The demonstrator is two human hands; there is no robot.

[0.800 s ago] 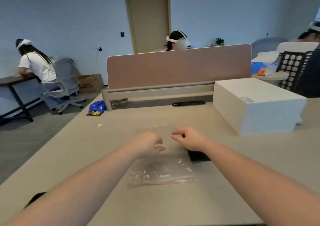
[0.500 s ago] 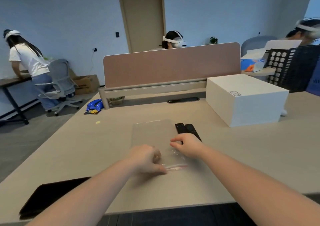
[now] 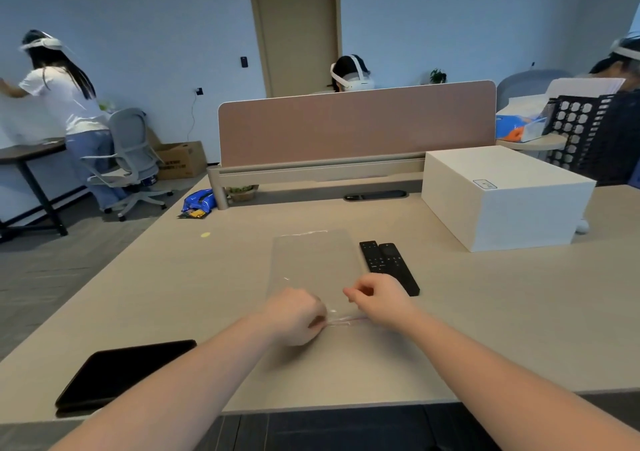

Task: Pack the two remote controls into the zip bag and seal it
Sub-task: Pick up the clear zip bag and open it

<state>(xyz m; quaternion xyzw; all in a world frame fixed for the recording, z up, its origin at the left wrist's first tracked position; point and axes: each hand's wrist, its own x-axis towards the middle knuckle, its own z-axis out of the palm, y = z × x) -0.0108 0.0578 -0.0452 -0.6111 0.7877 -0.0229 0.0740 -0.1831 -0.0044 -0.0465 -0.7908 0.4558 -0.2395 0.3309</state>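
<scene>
A clear zip bag (image 3: 313, 263) lies flat on the beige table, its pink zip strip at the near end. My left hand (image 3: 294, 317) pinches that near edge from the left. My right hand (image 3: 379, 300) pinches it from the right, fingers curled on the plastic. Two black remote controls lie side by side just right of the bag, outside it: the left remote (image 3: 371, 256) and the right remote (image 3: 398, 267), whose near end sits behind my right hand.
A black tablet (image 3: 121, 372) lies at the near left table edge. A white box (image 3: 502, 197) stands at the right. A pink divider panel (image 3: 356, 125) closes the far side. Other people work at neighbouring desks.
The view has dropped and pulled back, so the bag and both remotes now show in full. Both hands moved from the bag's middle to its near zip edge.
</scene>
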